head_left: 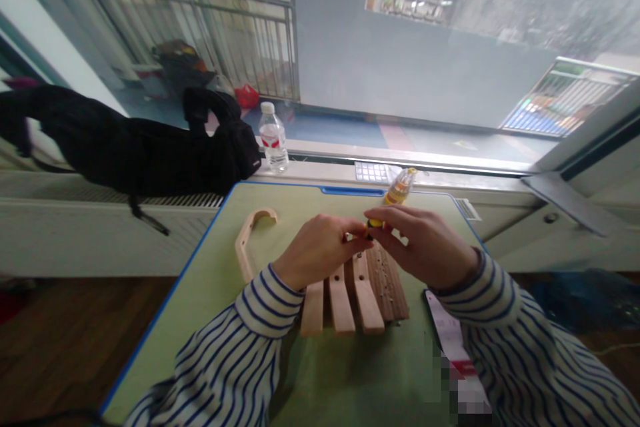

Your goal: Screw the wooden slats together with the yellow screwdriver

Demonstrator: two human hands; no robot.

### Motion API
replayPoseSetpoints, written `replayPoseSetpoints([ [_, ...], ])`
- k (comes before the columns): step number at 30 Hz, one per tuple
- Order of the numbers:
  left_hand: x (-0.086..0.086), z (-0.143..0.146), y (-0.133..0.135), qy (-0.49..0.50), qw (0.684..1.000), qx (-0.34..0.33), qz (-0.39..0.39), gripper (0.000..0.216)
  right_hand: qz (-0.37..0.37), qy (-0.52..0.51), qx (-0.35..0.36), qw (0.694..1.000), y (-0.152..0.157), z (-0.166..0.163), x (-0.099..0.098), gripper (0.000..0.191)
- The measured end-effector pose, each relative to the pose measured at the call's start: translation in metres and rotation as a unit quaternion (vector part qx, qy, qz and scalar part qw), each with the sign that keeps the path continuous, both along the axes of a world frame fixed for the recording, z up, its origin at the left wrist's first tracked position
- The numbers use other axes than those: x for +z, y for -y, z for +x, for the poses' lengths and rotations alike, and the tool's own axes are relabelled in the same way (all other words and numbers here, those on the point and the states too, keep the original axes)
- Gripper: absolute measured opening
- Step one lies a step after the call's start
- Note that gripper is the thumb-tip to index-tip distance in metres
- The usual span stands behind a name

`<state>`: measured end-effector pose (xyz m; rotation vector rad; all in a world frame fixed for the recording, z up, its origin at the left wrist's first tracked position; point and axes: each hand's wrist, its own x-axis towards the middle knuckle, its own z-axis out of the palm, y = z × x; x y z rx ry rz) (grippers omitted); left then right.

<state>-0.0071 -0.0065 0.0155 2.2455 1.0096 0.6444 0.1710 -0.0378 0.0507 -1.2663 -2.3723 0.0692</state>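
Observation:
My left hand and my right hand meet above a set of light wooden slats lying on a green table. Both hands are closed in a pinch on a small yellow and black tool held between their fingertips. A flat wooden board with rows of small holes lies to the right of the slats, partly under my right hand. A curved wooden handle piece lies to the left of my left hand.
A small yellow bottle stands at the table's far edge. On the windowsill sit a clear water bottle and a black bag. A phone or card lies near my right forearm. A window fills the back.

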Motion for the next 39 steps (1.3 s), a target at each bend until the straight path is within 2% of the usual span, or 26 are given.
replayPoseSetpoints([
  [9,-0.004,-0.002,-0.002,0.000,1.000,-0.024,0.010,0.030,0.007,-0.020,-0.027,0.999,-0.002,-0.001,-0.006,0.023],
  [21,0.002,-0.003,-0.001,0.006,0.999,-0.044,-0.001,0.026,0.018,-0.102,-0.041,0.994,-0.004,-0.002,-0.020,0.019],
  [31,0.001,0.003,0.002,0.012,1.000,0.010,0.002,0.027,-0.003,-0.077,-0.054,0.996,-0.001,-0.003,-0.014,0.022],
  [35,0.002,0.004,0.002,0.011,1.000,0.012,-0.010,0.029,-0.043,-0.052,-0.030,0.997,-0.001,-0.001,-0.007,0.027],
  [39,0.004,0.002,0.001,0.004,1.000,0.009,-0.020,0.031,-0.046,-0.025,0.003,0.999,0.001,0.000,0.001,0.034],
])
